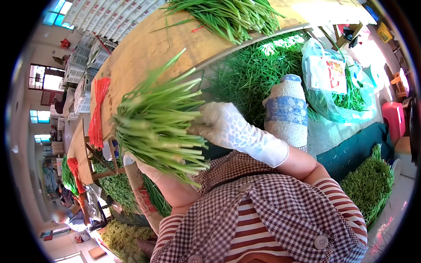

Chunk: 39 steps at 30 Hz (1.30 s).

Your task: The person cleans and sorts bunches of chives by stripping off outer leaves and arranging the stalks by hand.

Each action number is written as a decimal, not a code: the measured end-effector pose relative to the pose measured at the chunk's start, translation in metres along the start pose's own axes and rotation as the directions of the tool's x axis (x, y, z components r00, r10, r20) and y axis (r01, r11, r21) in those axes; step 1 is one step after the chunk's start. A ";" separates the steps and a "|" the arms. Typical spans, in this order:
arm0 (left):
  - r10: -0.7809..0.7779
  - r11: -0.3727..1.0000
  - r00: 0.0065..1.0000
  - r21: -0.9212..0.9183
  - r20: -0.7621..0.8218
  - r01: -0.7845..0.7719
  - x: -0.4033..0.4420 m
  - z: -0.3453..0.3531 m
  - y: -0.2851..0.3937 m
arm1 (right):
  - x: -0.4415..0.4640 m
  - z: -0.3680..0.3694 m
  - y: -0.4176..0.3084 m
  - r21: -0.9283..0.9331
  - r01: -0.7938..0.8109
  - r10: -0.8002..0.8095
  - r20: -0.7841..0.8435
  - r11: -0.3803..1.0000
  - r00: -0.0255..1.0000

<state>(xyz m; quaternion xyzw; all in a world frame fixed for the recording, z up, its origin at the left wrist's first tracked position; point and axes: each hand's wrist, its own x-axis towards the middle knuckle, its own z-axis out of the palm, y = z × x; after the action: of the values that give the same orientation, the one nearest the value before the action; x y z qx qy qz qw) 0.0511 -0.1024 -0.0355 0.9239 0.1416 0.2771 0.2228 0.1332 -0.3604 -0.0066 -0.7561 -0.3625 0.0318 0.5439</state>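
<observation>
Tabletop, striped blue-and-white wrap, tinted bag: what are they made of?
Tabletop: probably plywood, worn finish; tan, stained face.
Striped wrap: looks like terry cloth, matte; nubby surface, core hidden.
Tinted bag: thin plastic film, glossy; greens show through, creases catch light.

From the right hand's fingers (203,121), a chive bunch (160,127) is just left, with tie strips (99,111) farther left on the tabletop (144,52). Ahead, another bunch (232,17) lies on the tabletop. Loose leaves (250,70) lie ahead-right; rightward come a towel (287,111), then a plastic bag (322,98) with leaves in it.
</observation>
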 end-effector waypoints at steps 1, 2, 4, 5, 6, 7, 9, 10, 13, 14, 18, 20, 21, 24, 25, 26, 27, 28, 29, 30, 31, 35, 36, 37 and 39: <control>-0.013 1.000 1.000 -0.009 0.021 0.013 -0.002 -0.002 -0.002 | -0.003 0.000 0.007 -0.075 0.157 -0.167 -0.164 0.985 0.972; -0.026 1.000 0.999 -0.005 0.030 0.026 -0.004 -0.003 -0.003 | -0.008 -0.007 0.011 -0.071 0.108 -0.122 -0.245 0.992 0.962; -0.047 0.999 0.998 -0.007 0.041 0.048 -0.004 -0.007 -0.006 | -0.018 -0.023 0.041 -0.265 -0.001 -0.090 -0.332 0.964 0.939; -0.045 0.999 0.998 0.009 0.038 0.045 -0.003 -0.012 -0.006 | -0.023 -0.038 0.052 -0.295 -0.181 0.064 -0.365 0.938 0.929; -0.033 0.999 0.999 0.038 0.028 0.032 -0.003 -0.012 -0.005 | -0.027 -0.054 0.075 -0.453 -0.328 0.200 -0.308 0.829 0.930; -0.010 0.997 1.000 0.078 0.022 0.008 -0.002 -0.013 -0.003 | -0.031 -0.059 0.077 -0.441 -0.334 0.229 -0.275 0.833 0.934; 0.040 0.985 0.999 0.165 0.024 -0.043 -0.001 -0.011 0.003 | -0.028 -0.059 0.062 -0.139 -0.307 0.284 -0.162 0.941 0.945; 0.071 0.971 0.997 0.224 0.033 -0.077 -0.002 -0.009 0.008 | -0.021 -0.049 0.040 0.168 -0.269 0.285 -0.077 0.948 0.956; 0.147 0.902 0.986 0.399 0.078 -0.166 -0.004 -0.002 0.021 | 0.003 -0.027 -0.005 0.150 -0.282 0.257 0.165 0.948 0.952; 0.172 0.866 0.980 0.460 0.097 -0.198 -0.005 -0.001 0.025 | 0.011 -0.013 -0.010 0.057 -0.238 0.227 0.155 0.970 0.961; 0.220 0.691 0.961 0.669 0.168 -0.275 -0.010 0.004 0.036 | 0.013 0.010 -0.003 0.003 0.048 -0.048 0.038 0.999 0.998; 0.240 0.609 0.955 0.738 0.176 -0.290 -0.011 0.006 0.039 | 0.015 -0.007 -0.023 -0.245 0.031 0.001 0.130 0.969 0.991; 0.252 0.570 0.952 0.769 0.173 -0.290 -0.011 0.006 0.039 | 0.018 -0.012 -0.027 -0.339 -0.002 0.077 0.208 0.941 0.975; 0.316 0.526 0.947 0.820 0.060 -0.227 -0.004 -0.001 0.029 | -0.008 -0.007 0.005 -0.197 0.120 -0.131 -0.043 0.973 0.990; 0.314 0.566 0.950 0.802 0.003 -0.189 0.005 -0.008 0.026 | -0.012 -0.012 0.005 -0.173 0.120 -0.133 -0.067 0.978 0.989; 0.296 0.624 0.953 0.767 -0.058 -0.147 0.014 -0.016 0.022 | -0.016 -0.018 0.006 -0.149 0.121 -0.136 -0.091 0.981 0.987; 0.273 0.685 0.955 0.720 -0.114 -0.110 0.021 -0.024 0.017 | -0.022 -0.031 0.009 -0.041 0.059 -0.060 -0.021 0.997 0.998; 0.241 0.746 0.958 0.661 -0.153 -0.082 0.028 -0.031 0.013 | -0.027 -0.047 0.006 0.199 -0.259 0.235 0.134 0.945 0.963; 0.209 0.804 0.963 0.591 -0.170 -0.070 0.031 -0.037 0.011 | -0.034 -0.056 0.021 0.230 -0.357 0.334 0.132 0.906 0.933; 0.176 0.852 0.969 0.520 -0.173 -0.061 0.033 -0.040 0.009 | -0.034 -0.074 0.022 0.261 -0.567 0.550 0.142 0.781 0.823; 0.147 0.891 0.976 0.451 -0.162 -0.060 0.032 -0.041 0.009 | -0.036 -0.083 0.036 0.322 -0.590 0.618 0.019 0.740 0.786; 0.112 0.937 0.994 0.332 0.015 -0.110 0.022 -0.029 0.011 | -0.058 -0.096 0.169 0.117 -0.648 0.626 -0.431 0.753 0.650; 0.109 0.936 0.992 0.330 0.060 -0.123 0.019 -0.024 0.011 | -0.060 -0.088 0.179 -0.025 -0.576 0.512 -0.429 0.817 0.744; 0.107 0.938 0.989 0.321 0.097 -0.133 0.018 -0.021 0.011 | -0.049 -0.082 0.158 -0.166 -0.487 0.386 -0.417 0.858 0.823; 0.099 0.937 0.983 0.318 0.152 -0.144 0.017 -0.017 0.012 | -0.033 -0.076 0.072 0.159 -0.597 0.611 -0.057 0.787 0.790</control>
<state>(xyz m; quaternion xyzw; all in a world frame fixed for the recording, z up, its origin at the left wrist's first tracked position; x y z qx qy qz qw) 0.0567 -0.1003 -0.0097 0.9715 0.1130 0.2002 0.0578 0.1796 -0.4515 -0.0482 -0.7950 -0.0695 0.1883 0.5725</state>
